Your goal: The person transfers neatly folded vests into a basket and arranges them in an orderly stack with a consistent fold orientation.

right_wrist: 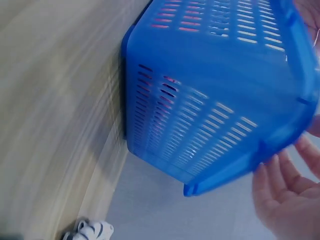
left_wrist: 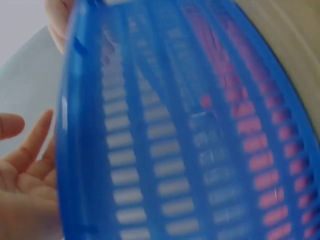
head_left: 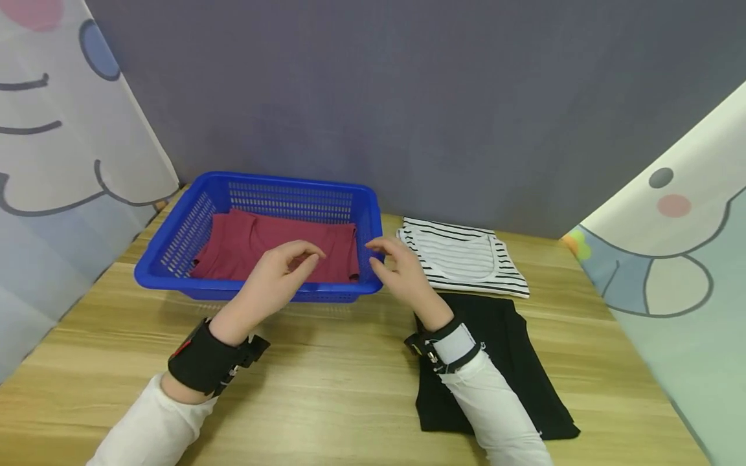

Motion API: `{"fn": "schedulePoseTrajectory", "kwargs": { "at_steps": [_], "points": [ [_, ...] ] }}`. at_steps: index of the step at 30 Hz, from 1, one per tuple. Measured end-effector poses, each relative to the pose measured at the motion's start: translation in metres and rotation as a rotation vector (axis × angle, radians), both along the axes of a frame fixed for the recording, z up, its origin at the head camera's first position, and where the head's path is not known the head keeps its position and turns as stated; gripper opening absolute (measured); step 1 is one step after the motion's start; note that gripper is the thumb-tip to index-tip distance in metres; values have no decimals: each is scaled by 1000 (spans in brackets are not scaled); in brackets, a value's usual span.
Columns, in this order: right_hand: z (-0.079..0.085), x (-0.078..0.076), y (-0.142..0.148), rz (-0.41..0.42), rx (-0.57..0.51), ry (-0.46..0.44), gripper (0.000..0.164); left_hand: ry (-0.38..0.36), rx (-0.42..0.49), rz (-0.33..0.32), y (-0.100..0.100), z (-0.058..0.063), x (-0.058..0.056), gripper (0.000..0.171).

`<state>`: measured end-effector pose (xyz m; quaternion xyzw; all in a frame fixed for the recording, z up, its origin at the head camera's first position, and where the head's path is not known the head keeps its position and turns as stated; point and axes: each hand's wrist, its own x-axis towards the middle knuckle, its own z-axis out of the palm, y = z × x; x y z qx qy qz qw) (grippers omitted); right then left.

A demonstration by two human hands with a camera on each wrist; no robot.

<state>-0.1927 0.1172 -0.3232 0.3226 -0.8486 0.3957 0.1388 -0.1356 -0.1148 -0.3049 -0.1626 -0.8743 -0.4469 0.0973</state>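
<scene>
A blue plastic basket (head_left: pixel 373 210) with slotted walls stands on the table, and a folded dark-red garment (head_left: pixel 294 236) lies flat inside it. My left hand (head_left: pixel 272 277) hovers over the basket's front rim, fingers loosely bent and nothing between them. Beside the front right corner is my right hand (head_left: pixel 403 272), also holding nothing, its fingers bent toward the rim. In the right wrist view the right fingertips (right_wrist: pixel 272 172) come very near the basket rim; I cannot tell whether they touch. The left wrist view shows the left hand (left_wrist: pixel 30 175) beside the rim.
A folded white shirt with black stripes (head_left: pixel 460 252) lies right of the basket. In front of it is a folded black garment (head_left: pixel 519 362), partly under my right forearm. A grey wall (head_left: pixel 408 110) rises behind the wooden table (head_left: pixel 303 401); cartoon-printed sheets (head_left: pixel 688 246) flank it.
</scene>
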Motion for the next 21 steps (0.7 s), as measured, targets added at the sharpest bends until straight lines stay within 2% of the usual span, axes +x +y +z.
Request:
{"fn": "schedulePoseTrajectory", "kwargs": {
  "at_steps": [4,9,17,21],
  "points": [
    [1,12,13,-6,-31,-99,22,-59,77,-108,9,-4,4,19],
    [-4,25,30,6,-48,-223,24,-139,107,-177,16,-9,7,20],
    [-12,37,62,25,-86,-370,27,-96,80,-205,32,-12,15,17],
    [-12,41,80,33,-122,-436,26,-37,67,-212,39,-16,16,15]
  ]
}}
